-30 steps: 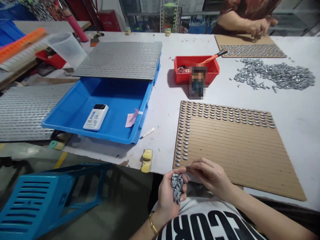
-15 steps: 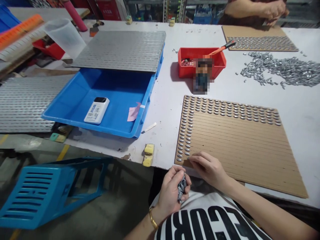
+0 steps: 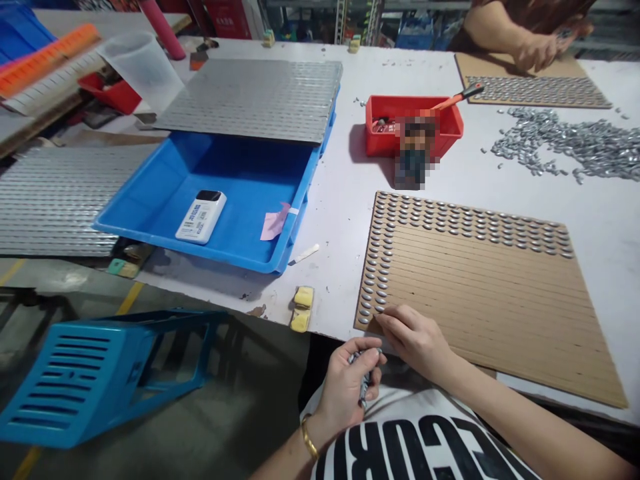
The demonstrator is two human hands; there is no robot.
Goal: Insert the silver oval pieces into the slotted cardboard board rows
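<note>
My left hand (image 3: 347,380) is curled round a bunch of small silver metal pieces (image 3: 364,383), just off the table's front edge. Beside it, my right hand (image 3: 413,337) rests at the near left corner of a grooved cardboard sheet (image 3: 480,293), fingers pinched together; what they hold, if anything, is hidden. Silver oval pieces (image 3: 383,260) lie in rows along the sheet's left side and far edge. A large pile of the same pieces (image 3: 575,143) is spread on the table beyond the sheet.
A red bin (image 3: 380,143) with an orange-handled tool stands behind the sheet. A blue tray (image 3: 235,257) holds a white device (image 3: 201,217), with a grey panel (image 3: 255,97) across its back. A person's hands (image 3: 543,52) work at another cardboard sheet (image 3: 530,65). A blue stool (image 3: 65,380) stands lower left.
The view has shifted slightly, moving the table items right. My left fingers have closed further over the pieces. My right hand remains at the sheet's near left corner. The other person's hands have moved lower.
</note>
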